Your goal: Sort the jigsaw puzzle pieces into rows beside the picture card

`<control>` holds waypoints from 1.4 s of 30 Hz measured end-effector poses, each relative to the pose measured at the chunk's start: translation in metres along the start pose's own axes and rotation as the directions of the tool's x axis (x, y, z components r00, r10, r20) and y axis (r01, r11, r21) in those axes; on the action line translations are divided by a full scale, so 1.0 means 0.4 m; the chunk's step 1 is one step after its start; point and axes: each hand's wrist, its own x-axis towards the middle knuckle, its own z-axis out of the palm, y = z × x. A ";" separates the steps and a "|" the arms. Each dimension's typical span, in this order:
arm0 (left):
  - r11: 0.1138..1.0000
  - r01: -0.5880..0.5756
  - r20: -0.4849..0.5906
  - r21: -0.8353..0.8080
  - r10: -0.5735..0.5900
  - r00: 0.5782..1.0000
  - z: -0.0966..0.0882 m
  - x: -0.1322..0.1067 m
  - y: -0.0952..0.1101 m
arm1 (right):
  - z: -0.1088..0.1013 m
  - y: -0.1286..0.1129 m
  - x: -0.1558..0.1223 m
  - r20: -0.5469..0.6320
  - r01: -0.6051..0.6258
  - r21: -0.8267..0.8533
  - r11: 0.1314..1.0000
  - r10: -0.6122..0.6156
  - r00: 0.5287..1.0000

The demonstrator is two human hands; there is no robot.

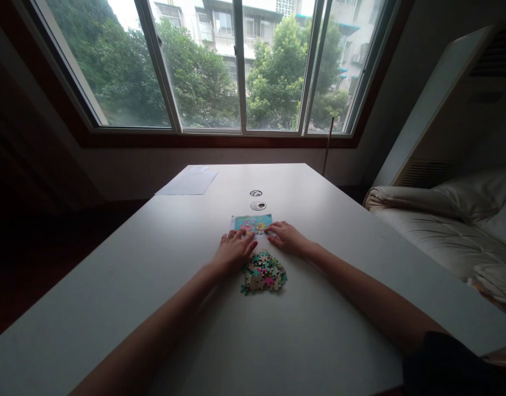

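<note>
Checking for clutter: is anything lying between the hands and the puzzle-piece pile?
Nothing visible does. The left hand lies right beside the puzzle-piece pile; the right hand rests just beyond it, fingertips at the picture card.

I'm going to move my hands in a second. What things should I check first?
1. The heap of colourful jigsaw pieces sits well inside the edges of the white table: ok.
2. The small cartoon picture card lies flat and face up, beyond the heap: ok.
3. The left hand is open and flat at the card's near edge: ok.
4. The right hand is open, with its fingertips at the card's right corner: ok.
5. No piece is hidden under either hand: cannot tell.
6. There is bare table on both sides of the heap: ok.
</note>
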 end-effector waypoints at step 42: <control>0.998 0.060 -0.093 -0.027 -0.063 0.994 0.011 -0.018 -0.151 | 0.031 0.018 0.012 -0.128 -0.040 0.007 0.999 0.041 0.991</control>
